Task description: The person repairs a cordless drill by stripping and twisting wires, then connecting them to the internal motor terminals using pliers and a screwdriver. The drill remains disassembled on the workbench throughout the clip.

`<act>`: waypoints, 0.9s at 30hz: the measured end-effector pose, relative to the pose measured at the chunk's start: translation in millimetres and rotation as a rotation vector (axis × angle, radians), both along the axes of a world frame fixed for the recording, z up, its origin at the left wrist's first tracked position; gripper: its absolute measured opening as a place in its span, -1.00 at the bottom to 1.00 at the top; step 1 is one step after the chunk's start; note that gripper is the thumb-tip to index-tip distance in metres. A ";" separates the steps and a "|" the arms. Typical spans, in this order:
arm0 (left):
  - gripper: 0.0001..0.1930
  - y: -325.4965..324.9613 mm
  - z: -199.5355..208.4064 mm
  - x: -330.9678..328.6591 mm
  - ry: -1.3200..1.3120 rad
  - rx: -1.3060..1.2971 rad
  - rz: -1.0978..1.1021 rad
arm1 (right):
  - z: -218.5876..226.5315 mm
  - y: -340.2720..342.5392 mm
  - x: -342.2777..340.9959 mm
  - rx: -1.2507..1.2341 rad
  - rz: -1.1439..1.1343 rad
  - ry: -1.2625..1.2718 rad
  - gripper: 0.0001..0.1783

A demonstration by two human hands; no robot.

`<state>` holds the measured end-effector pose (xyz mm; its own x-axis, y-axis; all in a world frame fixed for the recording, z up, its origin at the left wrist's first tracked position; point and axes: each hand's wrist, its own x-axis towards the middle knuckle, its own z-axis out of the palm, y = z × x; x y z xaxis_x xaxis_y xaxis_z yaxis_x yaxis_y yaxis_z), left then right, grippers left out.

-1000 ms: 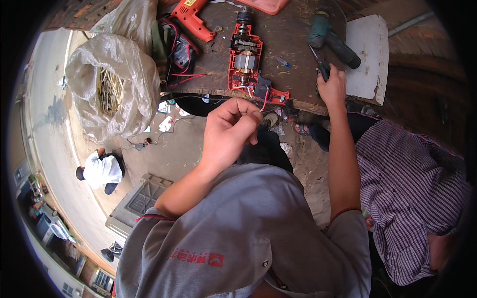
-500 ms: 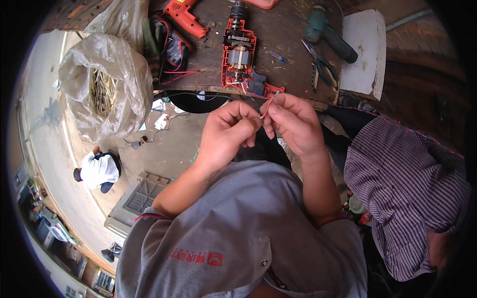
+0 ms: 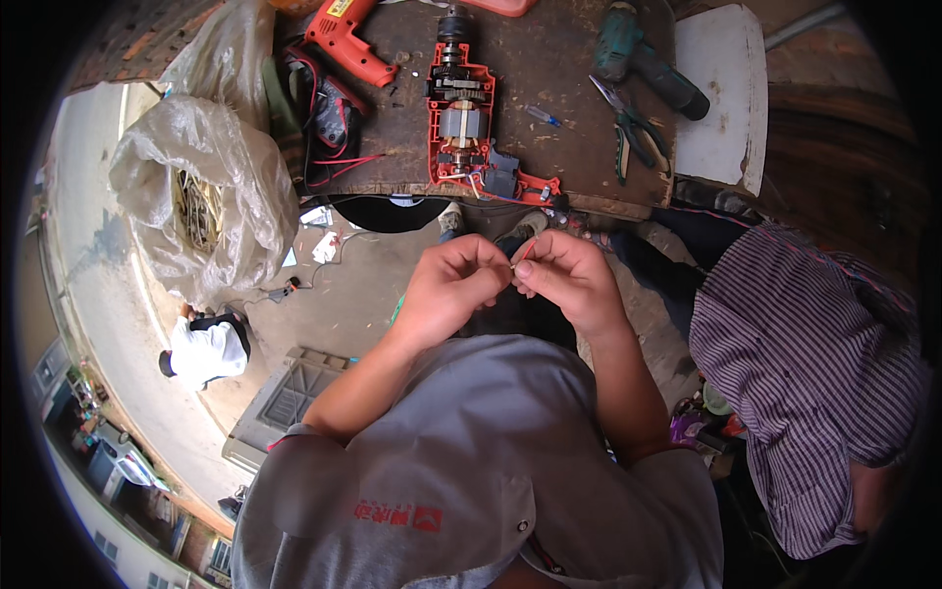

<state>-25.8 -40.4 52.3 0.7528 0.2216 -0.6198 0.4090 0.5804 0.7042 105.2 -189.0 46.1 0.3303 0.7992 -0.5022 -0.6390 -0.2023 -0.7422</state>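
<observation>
In front of my chest, below the bench edge, my left hand point(image 3: 449, 293) and my right hand point(image 3: 574, 283) meet fingertip to fingertip. Between them is a short red wire point(image 3: 526, 250); it sticks up from the right fingers, and its lower end is pinched where both hands' tips come together. The fingers partly cover that end. Beyond my hands, an opened drill point(image 3: 461, 123) lies on the bench with its orange-red half shell, motor and gears exposed. Its dark switch block point(image 3: 501, 174) sits by the handle at the near edge.
On the wooden bench point(image 3: 559, 74) lie a teal cordless drill point(image 3: 648, 64), pliers point(image 3: 633, 133), a small screwdriver point(image 3: 543, 116), an orange drill point(image 3: 348, 41) and a multimeter point(image 3: 334, 120). A plastic sack point(image 3: 201, 196) stands left. A person in a checked shirt point(image 3: 785, 373) is close at right.
Both hands, with the red wire, have drawn back from the bench edge toward my body. Less of the wire shows between the fingers. The view has shifted slightly.
</observation>
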 end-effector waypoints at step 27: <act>-0.33 -38.9 -113.1 40.3 0.112 0.718 0.373 | -104.9 45.4 47.0 0.008 -0.192 -0.653 -0.88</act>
